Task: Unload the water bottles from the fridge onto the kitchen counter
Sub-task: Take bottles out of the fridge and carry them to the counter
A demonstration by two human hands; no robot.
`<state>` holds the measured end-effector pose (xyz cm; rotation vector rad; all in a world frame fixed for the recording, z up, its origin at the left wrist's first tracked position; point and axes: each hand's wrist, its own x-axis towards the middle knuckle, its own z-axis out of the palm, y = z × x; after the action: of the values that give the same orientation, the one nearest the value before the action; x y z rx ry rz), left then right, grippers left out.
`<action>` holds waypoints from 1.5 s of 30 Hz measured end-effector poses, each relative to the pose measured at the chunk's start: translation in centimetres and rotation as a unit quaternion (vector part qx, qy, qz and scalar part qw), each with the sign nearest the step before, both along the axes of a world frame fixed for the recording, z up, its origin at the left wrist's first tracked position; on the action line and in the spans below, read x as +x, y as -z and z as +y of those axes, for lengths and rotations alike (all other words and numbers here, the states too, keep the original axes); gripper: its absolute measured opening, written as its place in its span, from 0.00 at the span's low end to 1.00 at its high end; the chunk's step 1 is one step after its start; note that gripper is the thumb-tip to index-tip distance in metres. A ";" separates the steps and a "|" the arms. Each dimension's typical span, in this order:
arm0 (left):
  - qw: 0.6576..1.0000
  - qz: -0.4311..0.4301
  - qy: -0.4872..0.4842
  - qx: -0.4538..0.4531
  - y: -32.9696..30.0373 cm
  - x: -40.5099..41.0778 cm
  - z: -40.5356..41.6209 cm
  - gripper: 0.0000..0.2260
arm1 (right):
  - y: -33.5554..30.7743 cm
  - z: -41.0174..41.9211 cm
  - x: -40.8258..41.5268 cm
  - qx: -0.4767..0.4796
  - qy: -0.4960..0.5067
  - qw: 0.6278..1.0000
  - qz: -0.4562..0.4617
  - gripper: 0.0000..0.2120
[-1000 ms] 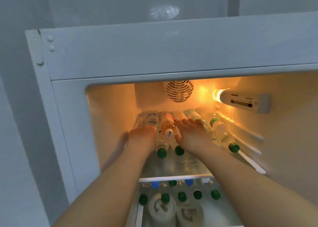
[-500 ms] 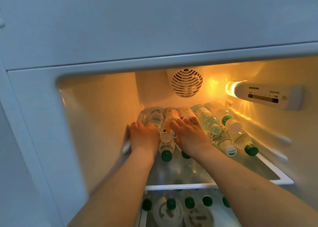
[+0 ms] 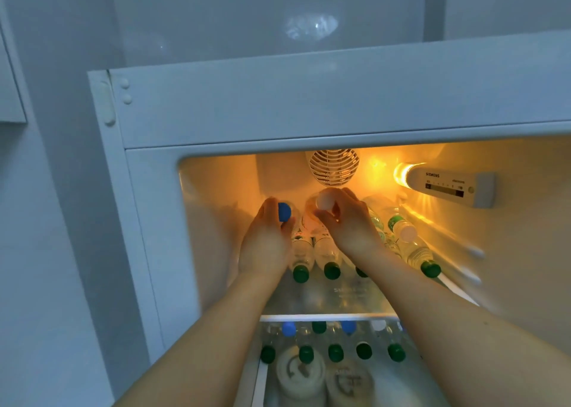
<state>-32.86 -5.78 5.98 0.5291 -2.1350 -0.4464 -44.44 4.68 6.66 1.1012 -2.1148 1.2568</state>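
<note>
Both your hands are inside the fridge (image 3: 216, 122), over the top shelf (image 3: 327, 316), and each is closed on a bottle. Your left hand (image 3: 267, 240) wraps the blue-capped bottle (image 3: 284, 212); your right hand (image 3: 349, 221) wraps the white-capped bottle (image 3: 324, 202). Both caps point out toward you, so the long axes run front to back, bases toward the rear wall under the fan grille (image 3: 334, 167). Judgement: the coming move is a straight pull along that axis, out over the shelf's front edge; each hand has its own bottle, neither is nearer. The two held bottles seem to sit above the layer lying on the shelf, though whether they touch it you cannot tell. Below your wrists lie green-capped bottles (image 3: 315, 256), caps at the front; more lie toward the shelf's right edge (image 3: 417, 256), angled toward the right wall. The bodies of both held bottles are hidden by your fingers and the amber glare from the lamp (image 3: 404, 173). The shelf's right front corner is smeared by blur. A lower shelf (image 3: 259, 385) carries upright bottles, seen only as caps (image 3: 335, 352), and two pale lidded tubs (image 3: 301, 372). The counter is out of view, so nothing shows how many are already unloaded.
</note>
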 end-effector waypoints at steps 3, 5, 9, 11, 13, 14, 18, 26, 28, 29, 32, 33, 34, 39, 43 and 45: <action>0.991 0.098 0.063 0.063 -0.5 0.2 1.3 0.19 | -0.5 0.3 1.0 -0.103 0.022 0.994 -0.016 0.15; 0.979 0.167 0.073 0.088 -1.1 0.1 1.8 0.19 | -0.7 0.7 1.5 -0.177 0.009 0.982 -0.065 0.16; 0.962 0.242 0.054 0.116 -2.0 0.0 2.5 0.16 | -1.1 1.6 2.4 -0.285 -0.008 0.945 -0.160 0.15; 0.962 0.246 0.050 0.109 -2.3 0.2 2.8 0.15 | -1.3 1.8 2.6 -0.305 -0.001 0.939 -0.157 0.14; 0.964 0.244 0.051 0.097 -2.4 0.7 3.2 0.13 | -1.6 1.8 3.3 -0.314 -0.009 0.937 -0.155 0.13; 0.964 0.244 0.053 0.093 -2.5 0.9 3.4 0.12 | -1.8 1.8 3.6 -0.317 -0.015 0.936 -0.150 0.11; 0.969 0.231 0.053 0.065 -2.2 3.3 4.9 0.13 | -2.4 2.8 6.0 -0.293 -0.027 0.948 -0.118 0.07; 0.977 0.193 0.078 0.051 -2.3 10.4 9.1 0.14 | -2.9 8.0 12.1 -0.280 -0.007 0.953 -0.113 0.03; 0.976 0.195 0.077 0.060 -2.5 12.5 10.2 0.12 | -3.0 9.2 14.2 -0.276 0.000 0.955 -0.105 0.04; 0.975 0.199 0.076 0.070 -2.7 13.7 10.7 0.11 | -3.1 9.8 15.3 -0.275 0.001 0.956 -0.103 0.04; 0.970 0.211 0.071 0.099 -3.2 17.2 12.1 0.10 | -3.4 11.2 18.5 -0.271 -0.001 0.957 -0.105 0.04; 0.969 0.214 0.069 0.105 -3.5 18.6 12.6 0.10 | -3.4 11.6 19.8 -0.272 -0.004 0.956 -0.108 0.04; 0.968 0.217 0.068 0.107 -3.6 20.3 13.0 0.10 | -3.5 12.0 21.3 -0.272 -0.009 0.956 -0.108 0.05; 0.966 0.230 0.033 0.115 -4.3 27.8 13.8 0.09 | -3.8 12.7 28.4 -0.262 -0.046 0.956 -0.125 0.05; 0.967 0.232 -0.003 0.105 -4.2 34.6 13.6 0.10 | -3.5 12.0 34.3 -0.251 -0.096 0.952 -0.148 0.06; 0.968 0.228 -0.024 0.103 -4.0 37.7 13.0 0.09 | -3.3 10.8 37.0 -0.239 -0.128 0.950 -0.156 0.07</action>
<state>4.86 7.26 9.94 0.5335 -1.6417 -0.6956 -7.47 15.53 10.00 1.0261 -1.7493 2.0519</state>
